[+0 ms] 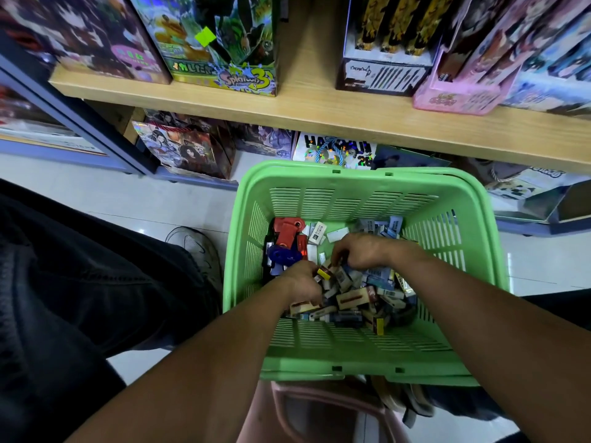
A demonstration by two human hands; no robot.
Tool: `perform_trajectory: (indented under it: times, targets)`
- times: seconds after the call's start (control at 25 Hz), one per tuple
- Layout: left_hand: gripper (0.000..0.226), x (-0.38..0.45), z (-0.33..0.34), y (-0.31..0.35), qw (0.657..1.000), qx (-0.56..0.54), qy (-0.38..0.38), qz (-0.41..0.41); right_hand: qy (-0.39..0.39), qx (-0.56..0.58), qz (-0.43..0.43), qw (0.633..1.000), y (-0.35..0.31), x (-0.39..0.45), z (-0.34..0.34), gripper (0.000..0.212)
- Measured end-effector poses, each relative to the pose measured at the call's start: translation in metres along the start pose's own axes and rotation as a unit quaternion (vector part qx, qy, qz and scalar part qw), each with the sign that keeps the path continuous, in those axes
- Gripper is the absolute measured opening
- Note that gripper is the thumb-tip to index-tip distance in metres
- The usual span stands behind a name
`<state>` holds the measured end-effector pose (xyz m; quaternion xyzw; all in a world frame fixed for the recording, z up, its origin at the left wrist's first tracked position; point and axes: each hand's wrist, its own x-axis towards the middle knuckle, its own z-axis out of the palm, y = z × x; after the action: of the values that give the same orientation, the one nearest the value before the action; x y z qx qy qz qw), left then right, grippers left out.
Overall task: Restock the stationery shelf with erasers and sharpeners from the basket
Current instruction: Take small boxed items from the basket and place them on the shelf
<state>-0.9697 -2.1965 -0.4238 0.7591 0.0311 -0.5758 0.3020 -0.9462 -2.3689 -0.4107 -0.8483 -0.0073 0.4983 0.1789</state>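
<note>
— Green plastic basket [361, 356] sits nearest, just in front of the person, and both hands are down in it. How far along would you say?

— Early or midway, I'd judge. The heap of erasers [355, 295] covers the basket floor, and the red sharpener [287, 233] and blue sharpener [283, 255] lie untouched at the far left side.

— And the hands?

— The left hand [302, 281] has its fingers curled down into the pile, seemingly gathering small packs — exactly which ones, I cannot tell. The right hand [359, 251] is curled over the heap too; whether its grip has closed on anything is hidden.

— Which way do the pieces point?

— Every way. The boxed erasers lie jumbled; one brown pack [351, 298] has its long axis running left to right, others slant toward the far wall. The red sharpener's long axis runs roughly near to far.

— Beyond that?

— The wooden shelf [319, 100] has a bare gap between the Splatoon box [243, 76] and a dark pen box [380, 75] — possibly the spot to fill.
</note>
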Motion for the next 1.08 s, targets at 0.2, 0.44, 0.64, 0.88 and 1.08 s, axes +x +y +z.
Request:
perform_trajectory:
  times: [0.2,0.44,0.64,0.88,1.08]
  targets:
    - [0.077,-0.003,0.017,-0.005,0.989,0.148,0.016,0.002,-0.07,-0.101,-0.003,0.992,-0.01,-0.01,0.012,0.074]
    - [0.028,0.01,0.014,-0.01,0.982,0.173,0.061,0.052,-0.1,-0.127,-0.002,0.987,-0.01,-0.015,0.014,0.057]
    - [0.037,0.006,-0.005,-0.002,0.992,0.065,0.096,0.052,-0.07,-0.094,-0.008,0.993,-0.006,-0.019,0.007,0.048]
    - [0.044,0.02,-0.001,0.014,0.983,0.045,0.159,0.074,-0.062,-0.081,-0.017,0.995,-0.004,-0.02,0.007,0.061]
    - [0.042,0.038,0.005,0.021,0.966,0.199,0.152,0.07,-0.058,-0.21,-0.027,0.976,-0.002,-0.016,0.026,0.081]
